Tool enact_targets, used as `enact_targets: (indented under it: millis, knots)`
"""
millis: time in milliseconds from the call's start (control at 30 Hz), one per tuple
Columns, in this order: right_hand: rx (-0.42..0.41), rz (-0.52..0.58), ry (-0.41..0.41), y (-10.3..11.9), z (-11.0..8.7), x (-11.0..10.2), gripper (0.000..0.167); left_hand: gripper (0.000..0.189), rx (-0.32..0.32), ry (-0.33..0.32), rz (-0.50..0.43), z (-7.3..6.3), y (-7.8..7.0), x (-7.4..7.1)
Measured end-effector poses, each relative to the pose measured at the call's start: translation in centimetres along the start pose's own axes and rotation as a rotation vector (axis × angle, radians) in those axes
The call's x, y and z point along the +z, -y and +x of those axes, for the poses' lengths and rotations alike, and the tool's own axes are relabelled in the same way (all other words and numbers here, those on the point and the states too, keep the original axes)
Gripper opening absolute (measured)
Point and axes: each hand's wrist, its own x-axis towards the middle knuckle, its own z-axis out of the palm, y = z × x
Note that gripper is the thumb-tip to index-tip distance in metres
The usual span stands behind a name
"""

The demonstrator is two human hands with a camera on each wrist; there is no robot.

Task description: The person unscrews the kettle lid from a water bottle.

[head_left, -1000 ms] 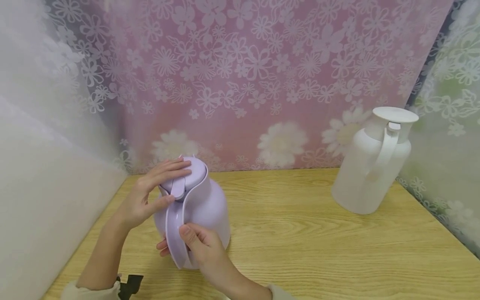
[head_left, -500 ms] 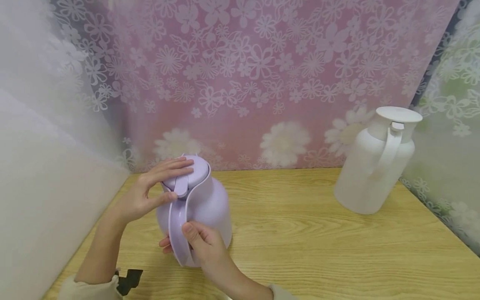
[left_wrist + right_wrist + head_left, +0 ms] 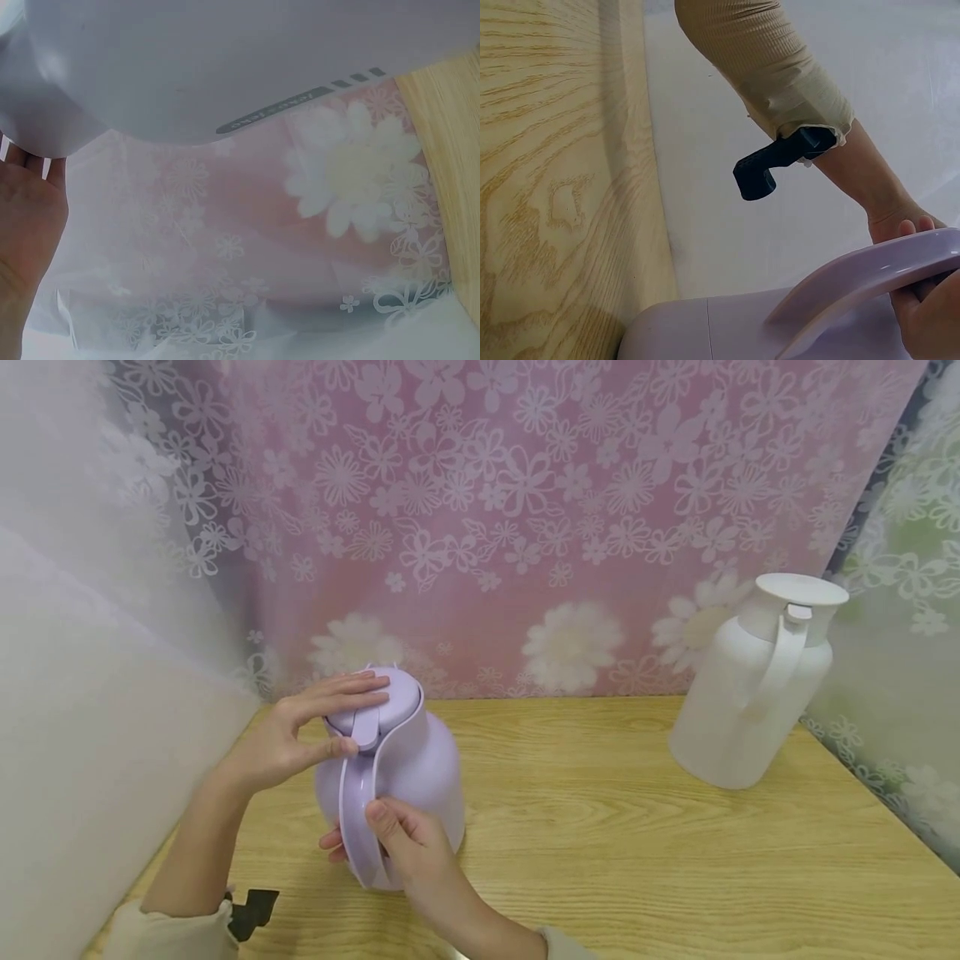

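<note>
A lilac thermos jug (image 3: pixel 431 777) stands upright on the wooden table at left. Across its round lid (image 3: pixel 401 697) rests my left hand (image 3: pixel 288 739), fingers straight, with the thumb beside the lid's lever (image 3: pixel 366 731). My right hand (image 3: pixel 420 852) grips the jug's handle (image 3: pixel 360 827), thumb on the near side and fingertips showing on the far side. In the left wrist view the jug's body (image 3: pixel 225 60) fills the top, and left fingers touch its edge. The right wrist view shows the curved handle (image 3: pixel 870 274) in my right hand (image 3: pixel 934 319).
A white jug (image 3: pixel 738 718) stands on the table (image 3: pixel 570 843) at the back right. Behind it hangs a pink flowered curtain (image 3: pixel 480 527); a pale wall (image 3: pixel 112 693) borders the left. A black camera mount (image 3: pixel 253 912) sits on the left wrist.
The head view has shifted slightly, so both jugs appear a little farther right. Both hands keep their places on the lilac jug.
</note>
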Motion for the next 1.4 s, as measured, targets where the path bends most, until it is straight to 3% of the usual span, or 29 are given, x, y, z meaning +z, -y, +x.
enact_targets:
  millis: [433,867,1200,1400]
  knots:
    - [0.005,-0.006,0.002,0.14,-0.06,0.0,0.045,0.05,-0.022,0.002,-0.007,0.16,-0.16,-0.18]
    - [0.005,-0.018,-0.01,-0.11,0.04,0.04,0.044,0.053,0.074,-0.043,-0.038,0.43,0.26,-0.21]
    - [-0.021,0.008,-0.019,-0.19,0.06,0.27,0.045,0.051,0.205,-0.112,-0.001,0.67,0.52,-0.02]
    - [-0.039,0.02,-0.027,-0.25,0.05,0.35,0.045,0.05,0.189,-0.116,0.031,0.72,0.42,0.06]
